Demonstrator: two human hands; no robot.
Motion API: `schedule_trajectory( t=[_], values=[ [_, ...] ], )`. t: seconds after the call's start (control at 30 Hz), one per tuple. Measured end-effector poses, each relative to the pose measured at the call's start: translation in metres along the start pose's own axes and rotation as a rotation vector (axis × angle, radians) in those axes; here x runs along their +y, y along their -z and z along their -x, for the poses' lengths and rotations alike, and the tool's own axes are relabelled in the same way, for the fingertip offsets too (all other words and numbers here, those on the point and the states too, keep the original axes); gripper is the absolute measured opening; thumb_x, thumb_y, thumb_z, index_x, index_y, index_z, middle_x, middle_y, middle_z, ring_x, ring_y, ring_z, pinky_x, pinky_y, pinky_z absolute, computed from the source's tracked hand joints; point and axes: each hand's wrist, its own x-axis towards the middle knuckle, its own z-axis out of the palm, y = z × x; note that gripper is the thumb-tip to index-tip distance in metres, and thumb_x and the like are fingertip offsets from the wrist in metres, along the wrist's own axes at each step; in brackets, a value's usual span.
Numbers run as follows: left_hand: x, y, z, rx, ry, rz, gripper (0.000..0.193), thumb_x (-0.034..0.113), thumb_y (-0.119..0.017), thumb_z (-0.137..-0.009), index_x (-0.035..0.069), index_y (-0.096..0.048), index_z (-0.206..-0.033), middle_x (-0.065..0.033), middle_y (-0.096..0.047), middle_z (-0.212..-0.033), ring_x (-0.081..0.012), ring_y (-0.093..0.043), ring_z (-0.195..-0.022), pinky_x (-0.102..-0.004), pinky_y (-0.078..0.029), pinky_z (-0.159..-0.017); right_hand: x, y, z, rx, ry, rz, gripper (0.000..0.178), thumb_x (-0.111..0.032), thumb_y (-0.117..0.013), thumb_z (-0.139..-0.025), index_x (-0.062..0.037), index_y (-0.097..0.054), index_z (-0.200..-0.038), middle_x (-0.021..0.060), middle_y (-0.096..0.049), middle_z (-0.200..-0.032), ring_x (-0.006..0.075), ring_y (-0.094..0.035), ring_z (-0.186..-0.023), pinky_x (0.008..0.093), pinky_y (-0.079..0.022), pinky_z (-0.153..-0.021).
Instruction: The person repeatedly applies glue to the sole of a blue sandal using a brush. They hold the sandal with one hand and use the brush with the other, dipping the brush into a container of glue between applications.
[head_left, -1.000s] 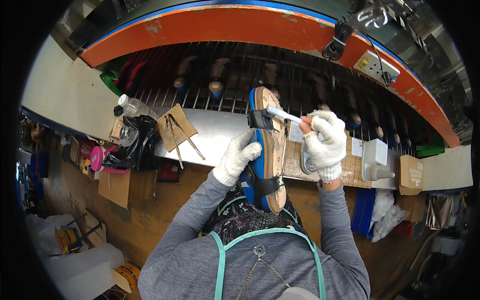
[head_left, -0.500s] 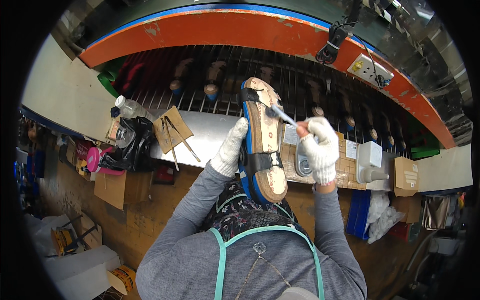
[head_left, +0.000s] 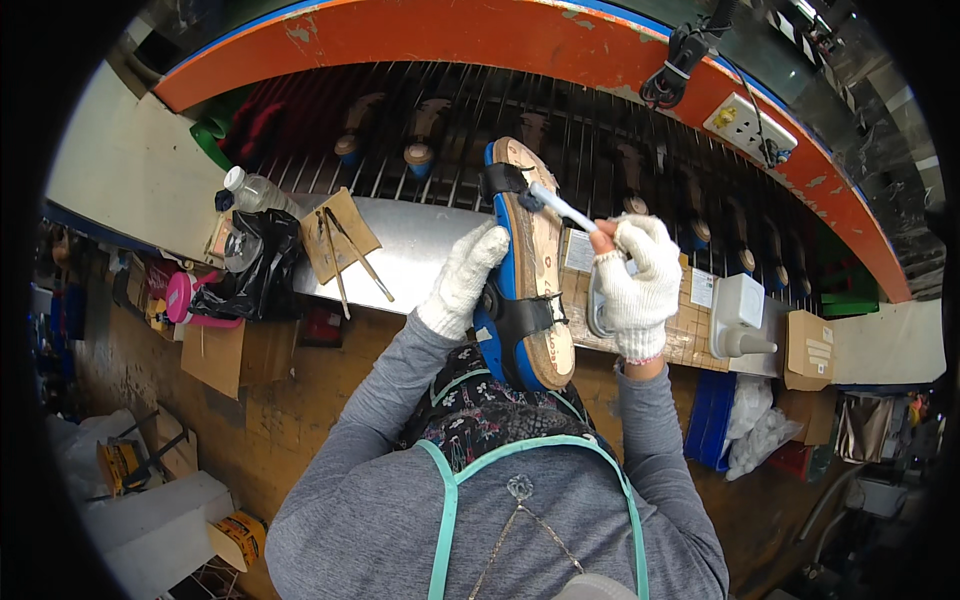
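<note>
Directly ahead of us, our left hand [head_left: 465, 278], in a white knit glove, is wrapped around the side of a blue-soled sandal with a tan footbed and black straps [head_left: 528, 270], holding it upright on its heel above the edge of the workbench. Our right hand [head_left: 632, 285], gloved the same way, is closed around the handle of a small white brush [head_left: 562, 207], whose tip touches the black strap near the sandal's toe.

Just under the right hand sits a round metal tin [head_left: 598, 305] on a strip of brown cardboard; we cannot tell what is in it. To the left, a clear plastic bottle [head_left: 255, 190] lies beside a crumpled black plastic bag [head_left: 262, 270], and a square of cardboard [head_left: 340, 235] carries two thin sticks. A small cardboard box [head_left: 810, 350] stands at the far right, near a white plastic fitting [head_left: 738, 315].

Our work surface is a shiny metal shelf [head_left: 420, 250] fronted by worn wooden panels. Behind it runs a curved rack of dark metal bars [head_left: 600, 140] holding more shoe lasts, under an orange rim [head_left: 480, 35].
</note>
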Motion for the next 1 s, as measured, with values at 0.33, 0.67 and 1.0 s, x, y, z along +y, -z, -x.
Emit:
schedule_trajectory(
  t=[0.33, 0.67, 1.0],
  values=[
    [0.001, 0.010, -0.007, 0.006, -0.036, -0.050, 0.073, 0.059, -0.061, -0.094, -0.001, -0.054, -0.135, -0.0135, -0.067, -0.120, -0.0200, -0.068, -0.107, -0.0360, -0.058, -0.092, 0.005, 0.014, 0.016, -0.130, 0.011, -0.044, 0.012, -0.012, -0.081, -0.077, -0.0068, -0.076, -0.087, 0.0052, -0.065, -0.086, 0.0218, -0.059, -0.078, 0.0335, -0.043, -0.074],
    [-0.008, 0.024, -0.027, -0.010, -0.145, -0.054, 0.072, 0.057, -0.057, -0.097, 0.001, -0.049, -0.142, -0.0139, -0.064, -0.130, -0.0227, -0.066, -0.113, -0.0377, -0.057, -0.096, 0.010, 0.027, 0.023, -0.188, 0.059, 0.030, 0.012, -0.010, -0.079, -0.074, -0.0063, -0.075, -0.085, 0.0065, -0.066, -0.084, 0.0225, -0.061, -0.078, 0.0327, -0.046, -0.072],
    [-0.003, 0.024, -0.031, 0.065, -0.094, -0.026, 0.055, 0.045, -0.057, -0.101, -0.001, -0.057, -0.132, -0.0062, -0.066, -0.115, -0.0113, -0.063, -0.104, -0.0268, -0.052, -0.092, 0.013, 0.036, 0.007, -0.300, 0.030, -0.078, 0.014, -0.012, -0.078, -0.077, -0.0016, -0.074, -0.087, 0.0084, -0.065, -0.085, 0.0211, -0.062, -0.079, 0.0331, -0.047, -0.072]
  ],
)
